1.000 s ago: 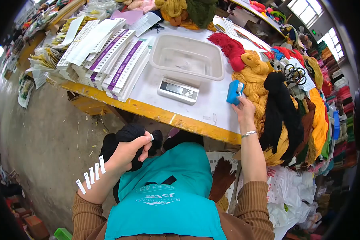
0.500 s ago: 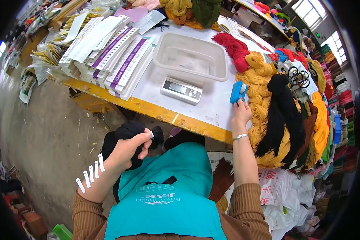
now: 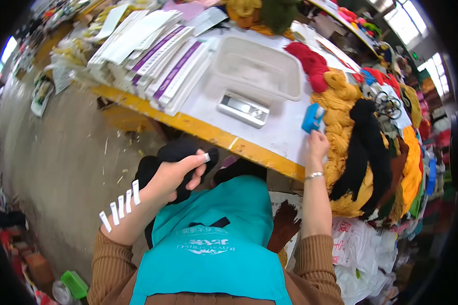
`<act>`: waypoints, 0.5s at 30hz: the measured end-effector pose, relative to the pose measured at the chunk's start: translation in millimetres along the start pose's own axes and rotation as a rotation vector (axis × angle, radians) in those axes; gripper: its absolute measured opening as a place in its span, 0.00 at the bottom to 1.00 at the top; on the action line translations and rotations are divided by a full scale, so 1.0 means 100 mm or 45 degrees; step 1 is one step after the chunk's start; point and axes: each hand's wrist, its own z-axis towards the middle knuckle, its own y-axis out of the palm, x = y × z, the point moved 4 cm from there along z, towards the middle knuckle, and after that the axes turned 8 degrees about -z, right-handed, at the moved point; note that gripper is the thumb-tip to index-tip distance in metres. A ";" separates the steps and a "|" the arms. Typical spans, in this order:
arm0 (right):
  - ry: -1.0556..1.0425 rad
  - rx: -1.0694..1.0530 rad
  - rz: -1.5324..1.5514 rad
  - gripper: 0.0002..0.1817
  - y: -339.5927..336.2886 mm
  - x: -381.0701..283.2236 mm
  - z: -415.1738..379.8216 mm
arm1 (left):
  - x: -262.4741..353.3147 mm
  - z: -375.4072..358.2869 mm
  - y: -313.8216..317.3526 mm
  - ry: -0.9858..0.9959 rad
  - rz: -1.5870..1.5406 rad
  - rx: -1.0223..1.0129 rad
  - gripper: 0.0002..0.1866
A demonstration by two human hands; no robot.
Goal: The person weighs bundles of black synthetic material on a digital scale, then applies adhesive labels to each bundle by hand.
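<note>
A bundle of black yarn is gripped in my left hand, held low in front of the table. The thumb presses a small white label against it. Several white paper strips with small marks are stuck along my left forearm. My right hand is closed at the near end of a blue tape dispenser on the table. Its fingertips are partly hidden, and whatever they pinch cannot be made out.
A digital scale lies before a clear plastic tub. Stacks of printed cards stand on the left. Yellow yarn and black skeins lie at right, near scissors. The yellow table edge runs before me.
My view has shifted slightly, so the table appears further right. The fingers of my right hand have curled in more at the tape dispenser. My left hand still grips the black yarn.
</note>
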 end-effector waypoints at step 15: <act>-0.131 -1.370 0.578 0.04 0.69 -2.39 -2.71 | -0.09 -0.02 -0.06 -0.208 0.075 -0.013 0.11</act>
